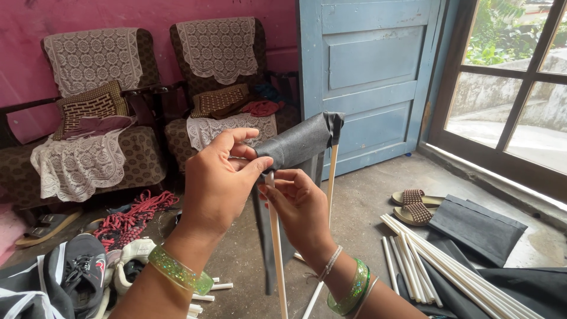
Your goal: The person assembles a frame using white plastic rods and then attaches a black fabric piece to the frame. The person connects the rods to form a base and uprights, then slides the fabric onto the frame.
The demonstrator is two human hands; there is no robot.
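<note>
My left hand [215, 183] pinches the near end of a dark grey fabric sleeve [301, 142] held up in front of me. My right hand [298, 207] grips a thin white rod [276, 248] just below that end, where the rod enters the fabric. A second white rod [332, 177] hangs down from the sleeve's far end. Both wrists wear green glittery bangles.
A bundle of white rods [437, 260] lies on the concrete floor at right, on dark fabric pieces [478, 227]. Sandals [413, 207] sit near a blue door [366, 77]. Two armchairs [100, 118] with lace covers stand behind; shoes [82, 272] and red cord [133, 218] lie at left.
</note>
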